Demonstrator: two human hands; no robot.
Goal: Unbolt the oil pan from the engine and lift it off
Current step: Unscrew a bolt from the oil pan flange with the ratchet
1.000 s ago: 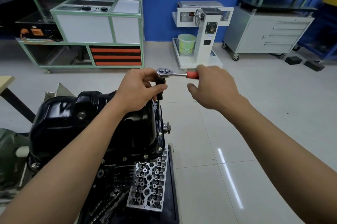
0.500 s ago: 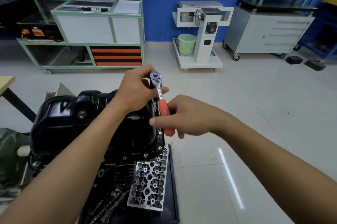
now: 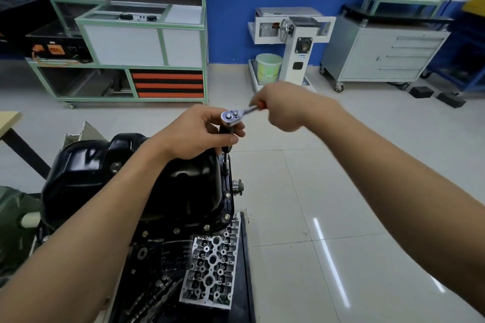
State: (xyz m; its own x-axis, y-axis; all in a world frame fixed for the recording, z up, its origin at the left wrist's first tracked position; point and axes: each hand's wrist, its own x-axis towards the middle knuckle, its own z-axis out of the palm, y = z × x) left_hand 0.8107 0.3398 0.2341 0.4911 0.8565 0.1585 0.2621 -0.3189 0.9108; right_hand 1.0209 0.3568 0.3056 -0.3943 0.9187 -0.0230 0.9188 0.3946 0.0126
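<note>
The black oil pan (image 3: pixel 99 178) sits bolted on the upturned engine (image 3: pixel 168 251) at lower left, with several bolts along its near and right flange. A ratchet (image 3: pixel 231 115) with a red handle stands on an extension and socket (image 3: pixel 225 162) over a bolt at the pan's right edge. My left hand (image 3: pixel 194 133) grips the extension just under the ratchet head. Blurred by motion, my right hand (image 3: pixel 283 107) grips the red handle, which points away to the right.
A silver cylinder head (image 3: pixel 212 270) lies below the pan on the black stand. A green shelving cart (image 3: pixel 131 41), a white machine stand (image 3: pixel 291 41) with a pale bucket (image 3: pixel 268 68), and a grey drawer cabinet (image 3: pixel 385 54) line the far wall. Tiled floor (image 3: pixel 341 191) spreads right.
My right hand has swung the ratchet handle from pointing toward me back out to the far right. My left hand has stayed on the extension.
</note>
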